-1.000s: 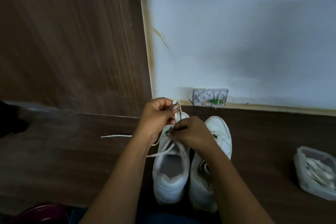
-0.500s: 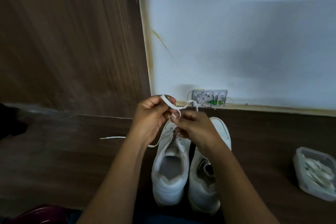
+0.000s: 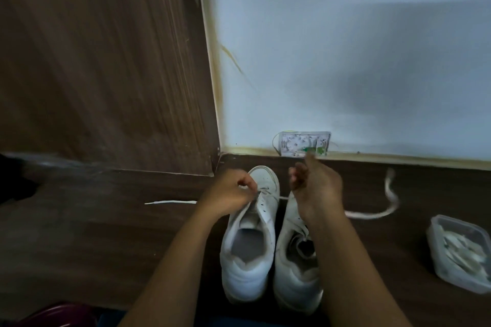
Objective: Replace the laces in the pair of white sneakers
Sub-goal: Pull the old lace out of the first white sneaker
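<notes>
Two white sneakers stand side by side on the dark wooden floor, the left sneaker (image 3: 248,241) and the right sneaker (image 3: 293,268), toes toward the wall. My left hand (image 3: 229,194) pinches the white lace (image 3: 372,214) at the front eyelets of the left sneaker. One lace end lies flat on the floor to the left; the other runs under my right hand and curls away to the right. My right hand (image 3: 317,190) hovers above the right sneaker's toe with blurred, loosely raised fingers and no visible grip.
A clear plastic container (image 3: 435,236) with white laces inside sits on the floor at the right. A white socket plate (image 3: 305,144) sits at the base of the pale wall. A wooden panel (image 3: 101,61) rises at the left. A dark red object (image 3: 53,313) shows at the bottom left.
My hands have parted and dropped from the raised loop. The lace has been drawn through and now lies far out to the right. My left hand is down at the left sneaker's eyelets.
</notes>
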The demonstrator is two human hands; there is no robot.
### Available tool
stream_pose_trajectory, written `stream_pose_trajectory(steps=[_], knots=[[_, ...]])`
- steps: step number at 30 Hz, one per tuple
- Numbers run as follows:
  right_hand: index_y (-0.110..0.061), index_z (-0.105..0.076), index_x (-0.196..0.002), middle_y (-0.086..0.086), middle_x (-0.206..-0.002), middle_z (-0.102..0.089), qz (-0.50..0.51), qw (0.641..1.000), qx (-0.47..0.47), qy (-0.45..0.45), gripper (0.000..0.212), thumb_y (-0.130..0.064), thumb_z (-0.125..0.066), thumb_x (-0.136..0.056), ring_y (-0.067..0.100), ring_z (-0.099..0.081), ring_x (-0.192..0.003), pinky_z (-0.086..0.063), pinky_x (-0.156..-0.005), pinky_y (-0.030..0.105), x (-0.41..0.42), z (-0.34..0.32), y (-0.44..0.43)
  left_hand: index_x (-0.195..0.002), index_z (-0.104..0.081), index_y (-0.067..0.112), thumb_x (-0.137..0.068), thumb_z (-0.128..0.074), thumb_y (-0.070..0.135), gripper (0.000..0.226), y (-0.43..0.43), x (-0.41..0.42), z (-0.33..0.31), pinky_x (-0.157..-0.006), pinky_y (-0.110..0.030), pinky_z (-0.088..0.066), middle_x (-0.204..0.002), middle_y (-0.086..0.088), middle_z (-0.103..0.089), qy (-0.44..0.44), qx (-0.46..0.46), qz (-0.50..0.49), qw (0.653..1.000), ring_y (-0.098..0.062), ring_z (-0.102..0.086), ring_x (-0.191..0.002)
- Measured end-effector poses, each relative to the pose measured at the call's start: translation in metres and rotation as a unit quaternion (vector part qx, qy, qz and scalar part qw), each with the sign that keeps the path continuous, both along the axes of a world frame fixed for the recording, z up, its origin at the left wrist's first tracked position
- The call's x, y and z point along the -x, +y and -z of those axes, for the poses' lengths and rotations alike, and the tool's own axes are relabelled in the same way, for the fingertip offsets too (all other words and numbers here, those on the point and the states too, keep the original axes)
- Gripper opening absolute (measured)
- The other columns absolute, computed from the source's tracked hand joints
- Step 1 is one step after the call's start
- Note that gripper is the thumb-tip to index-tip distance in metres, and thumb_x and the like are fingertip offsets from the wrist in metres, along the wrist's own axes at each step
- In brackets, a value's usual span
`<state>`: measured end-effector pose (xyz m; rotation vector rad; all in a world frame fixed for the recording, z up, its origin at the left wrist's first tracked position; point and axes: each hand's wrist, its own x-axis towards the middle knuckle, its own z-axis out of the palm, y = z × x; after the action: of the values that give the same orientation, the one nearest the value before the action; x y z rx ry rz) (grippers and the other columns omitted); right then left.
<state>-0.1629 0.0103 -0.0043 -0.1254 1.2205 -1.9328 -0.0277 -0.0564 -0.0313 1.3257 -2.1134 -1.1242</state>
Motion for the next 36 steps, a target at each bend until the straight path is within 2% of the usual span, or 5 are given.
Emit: stream_pose_trajectory(steps=[7,15,24,31,36], knots=[[-0.023,-0.066,-0.074,-0.002,-0.080,-0.065,-0.249,0.771,-0.192,0.554,0.007,-0.017,-0.070,-0.072,0.012,-0.061,-0.074,-0.044,-0.067,0.023,-0.016,0.010,-0.004,-0.084,-0.073,0.003,-0.075,-0.058,0.001,0.018,0.002,0.010,0.003,-0.060,-0.025,-0.040,-0.083,-0.013,-0.071,-0.081,0.052,0.001,0.995,-0.013,-0.059,-0.072],[-0.010,-0.055,-0.106,0.008,-0.106,-0.063,-0.326,0.616,-0.262,0.667,0.037,-0.023,-0.068,-0.073,0.026,-0.058,-0.102,-0.045,-0.078,0.030,-0.022,0.011,0.005,-0.090,-0.077,0.022,-0.070,-0.055,0.027,0.030,-0.002,0.012,0.017,-0.071,-0.027,-0.050,-0.087,-0.005,-0.074,-0.097,0.062,0.031,0.993,-0.017,-0.067,-0.079],[-0.012,-0.053,-0.100,0.010,-0.103,-0.063,-0.302,0.633,-0.258,0.665,0.018,-0.011,-0.053,-0.082,0.028,-0.058,-0.100,-0.041,-0.074,0.029,-0.017,0.011,0.005,-0.077,-0.065,0.013,-0.077,-0.060,0.013,0.005,0.008,0.020,0.030,-0.062,-0.031,-0.033,-0.085,-0.007,-0.061,-0.105,0.295,-0.004,0.950,-0.026,-0.058,-0.079],[-0.018,-0.067,-0.109,0.005,-0.117,-0.062,-0.267,0.620,-0.284,0.681,0.028,-0.011,-0.053,-0.085,0.024,-0.057,-0.110,-0.045,-0.089,0.029,-0.011,0.022,-0.002,-0.069,-0.054,0.013,-0.090,-0.048,0.003,0.025,0.004,0.012,0.014,-0.058,-0.022,-0.043,-0.059,0.000,-0.058,0.407,-0.295,-0.149,0.852,-0.014,-0.051,-0.060],[-0.018,-0.069,-0.089,0.005,-0.094,-0.066,-0.223,0.631,-0.266,0.694,0.013,-0.023,-0.058,-0.086,0.025,-0.062,-0.094,-0.041,-0.068,0.025,-0.013,0.029,-0.008,-0.062,-0.055,0.004,-0.075,-0.057,-0.007,0.017,0.010,0.011,0.004,-0.053,-0.018,-0.046,-0.056,-0.004,-0.061,0.443,-0.239,-0.052,0.862,-0.013,-0.057,-0.054]])
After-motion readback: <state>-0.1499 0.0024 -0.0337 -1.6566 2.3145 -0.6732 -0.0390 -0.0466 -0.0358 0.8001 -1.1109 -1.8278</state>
